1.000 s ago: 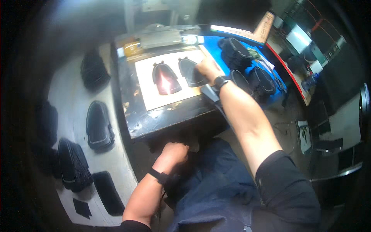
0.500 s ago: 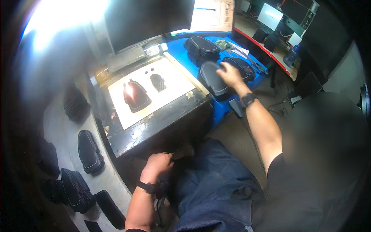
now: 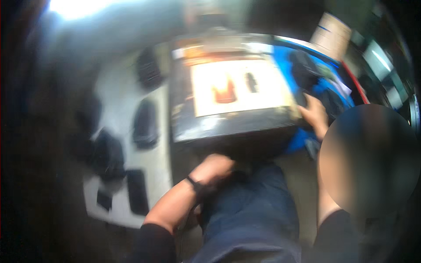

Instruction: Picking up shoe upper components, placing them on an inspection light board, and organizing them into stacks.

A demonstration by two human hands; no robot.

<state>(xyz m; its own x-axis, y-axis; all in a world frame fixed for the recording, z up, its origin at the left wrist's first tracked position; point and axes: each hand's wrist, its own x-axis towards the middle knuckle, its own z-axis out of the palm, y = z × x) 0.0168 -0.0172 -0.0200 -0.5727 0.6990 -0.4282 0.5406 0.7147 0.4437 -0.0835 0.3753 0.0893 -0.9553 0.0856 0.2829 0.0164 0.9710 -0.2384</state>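
Note:
Motion blurs the whole head view. My right hand [image 3: 315,115] is at the near side of the blue surface [image 3: 298,139], its thumb apart from the smeared fingers. It is beside a dark padded piece [image 3: 300,97], and whether it grips that piece is hidden by the blur. Low in front of my lap, below the bench edge, my left hand [image 3: 215,168] is closed, with whatever it may hold out of sight. A pale board [image 3: 208,107] on the dark bench bears a piece glowing reddish in glare [image 3: 224,92] and a small dark patch [image 3: 251,82].
A stack of black pieces [image 3: 303,68] and another dark piece [image 3: 331,104] stand on the blue surface, near a screen [image 3: 331,36]. The grey side table [image 3: 163,175] at left carries black pieces [image 3: 145,123] and a dark rectangular slab [image 3: 138,192].
My view has swung left, so the bench and side table appear further right. My right hand has shifted toward the near edge of the blue surface. My left hand stays closed near my lap.

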